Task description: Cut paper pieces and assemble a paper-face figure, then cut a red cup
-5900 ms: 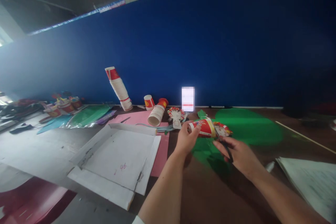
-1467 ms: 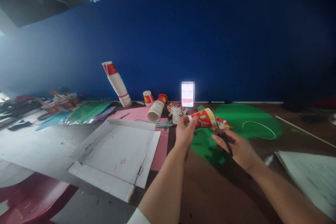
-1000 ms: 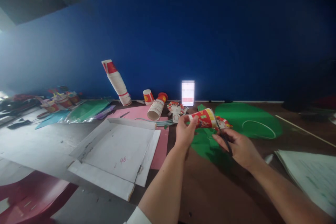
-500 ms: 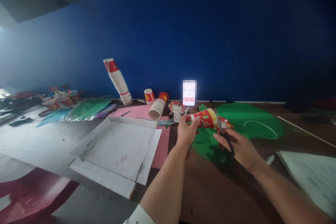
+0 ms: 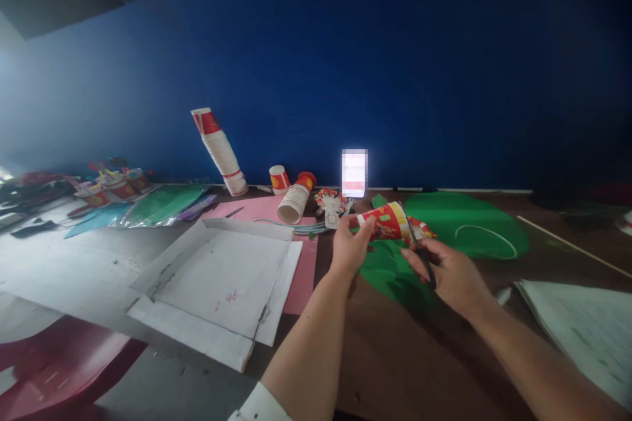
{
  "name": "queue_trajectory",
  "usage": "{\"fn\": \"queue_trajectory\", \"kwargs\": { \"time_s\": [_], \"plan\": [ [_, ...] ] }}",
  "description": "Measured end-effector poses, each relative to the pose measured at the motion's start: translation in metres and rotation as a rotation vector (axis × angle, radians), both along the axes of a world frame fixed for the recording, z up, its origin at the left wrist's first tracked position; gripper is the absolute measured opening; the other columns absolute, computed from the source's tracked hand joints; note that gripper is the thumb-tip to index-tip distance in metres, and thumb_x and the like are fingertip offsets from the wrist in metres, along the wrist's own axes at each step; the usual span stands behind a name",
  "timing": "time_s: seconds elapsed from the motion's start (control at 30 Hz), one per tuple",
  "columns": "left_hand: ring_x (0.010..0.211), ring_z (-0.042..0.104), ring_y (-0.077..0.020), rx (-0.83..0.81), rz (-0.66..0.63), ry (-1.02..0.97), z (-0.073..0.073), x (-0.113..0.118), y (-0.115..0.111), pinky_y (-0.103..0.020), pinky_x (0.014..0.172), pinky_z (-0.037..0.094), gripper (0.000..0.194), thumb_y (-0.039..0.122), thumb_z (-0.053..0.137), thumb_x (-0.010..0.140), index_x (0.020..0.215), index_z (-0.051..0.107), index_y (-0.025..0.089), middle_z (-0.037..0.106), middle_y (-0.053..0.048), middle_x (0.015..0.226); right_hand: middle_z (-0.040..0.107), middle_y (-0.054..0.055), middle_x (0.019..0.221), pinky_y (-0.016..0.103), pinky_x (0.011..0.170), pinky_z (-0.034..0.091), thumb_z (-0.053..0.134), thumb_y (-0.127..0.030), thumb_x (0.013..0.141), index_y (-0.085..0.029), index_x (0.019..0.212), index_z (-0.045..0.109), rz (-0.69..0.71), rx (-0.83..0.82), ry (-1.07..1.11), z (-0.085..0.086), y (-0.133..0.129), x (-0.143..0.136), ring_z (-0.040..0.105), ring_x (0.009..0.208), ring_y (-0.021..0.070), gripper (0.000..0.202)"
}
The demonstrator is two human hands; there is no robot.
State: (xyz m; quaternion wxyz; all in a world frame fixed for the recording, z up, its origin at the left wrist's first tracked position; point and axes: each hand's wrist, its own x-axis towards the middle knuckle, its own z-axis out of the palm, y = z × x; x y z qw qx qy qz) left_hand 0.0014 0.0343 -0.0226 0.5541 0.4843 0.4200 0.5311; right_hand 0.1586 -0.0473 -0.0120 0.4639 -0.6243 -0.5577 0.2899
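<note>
A red and yellow paper cup lies sideways in the air, gripped near its left end by my left hand. To its right, my right hand is closed on a pair of dark-handled scissors. Their blades point up at the cup's right rim. Behind the scissors, red and white cut paper partly shows. Green sheet material lies beneath the cup, and a cut cup with fanned-out strips rests left of my left hand.
A white cardboard tray lies on the left, over pink paper. Behind it lean stacked cups. A lit phone stands against the blue partition. Papers and a thin stick lie at the right.
The view has shifted slightly. The scissor blades look closer together at the cup's rim, and my right hand's grip looks a little tighter. Both hands keep their holds.
</note>
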Motion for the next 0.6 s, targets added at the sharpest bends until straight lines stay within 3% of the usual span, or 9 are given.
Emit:
{"fn": "queue_trajectory", "kwargs": {
  "time_s": [0.2, 0.33, 0.5, 0.6],
  "plan": [
    [0.074, 0.064, -0.0165, -0.112, -0.079, -0.182, 0.003, -0.004, 0.003, -0.025, 0.055, 0.053, 0.052, 0.058, 0.070, 0.073, 0.104, 0.063, 0.016, 0.066, -0.007, 0.093, 0.060, -0.002, 0.056, 0.026, 0.049, 0.043, 0.071, -0.054, 0.073, -0.023, 0.077, 0.066, -0.117, 0.011, 0.128, 0.001, 0.002, 0.000, 0.056, 0.051, 0.0157, 0.032],
    [0.057, 0.057, -0.0096, -0.312, -0.158, -0.307, 0.005, -0.007, 0.006, -0.020, 0.049, 0.048, 0.053, 0.063, 0.066, 0.074, 0.098, 0.066, 0.016, 0.063, -0.003, 0.079, 0.062, 0.000, 0.057, 0.026, 0.053, 0.045, 0.072, -0.054, 0.074, -0.022, 0.079, 0.067, -0.226, 0.063, 0.210, 0.002, 0.003, 0.003, 0.057, 0.057, 0.0162, 0.033],
    [0.051, 0.052, -0.0089, -0.473, -0.128, -0.299, 0.002, -0.007, 0.013, -0.019, 0.043, 0.039, 0.062, 0.072, 0.064, 0.070, 0.093, 0.066, 0.015, 0.059, -0.001, 0.069, 0.059, -0.002, 0.054, 0.025, 0.054, 0.043, 0.073, -0.055, 0.073, -0.022, 0.076, 0.066, -0.175, 0.045, 0.240, 0.006, 0.001, 0.004, 0.055, 0.057, 0.0145, 0.033],
    [0.054, 0.053, -0.0086, -0.390, -0.086, -0.283, -0.002, -0.010, 0.016, -0.018, 0.044, 0.038, 0.063, 0.073, 0.064, 0.070, 0.095, 0.066, 0.016, 0.059, -0.001, 0.071, 0.061, -0.002, 0.058, 0.025, 0.055, 0.044, 0.073, -0.055, 0.073, -0.022, 0.078, 0.066, -0.089, 0.004, 0.243, 0.008, 0.000, 0.002, 0.056, 0.057, 0.0134, 0.034]
  ]
}}
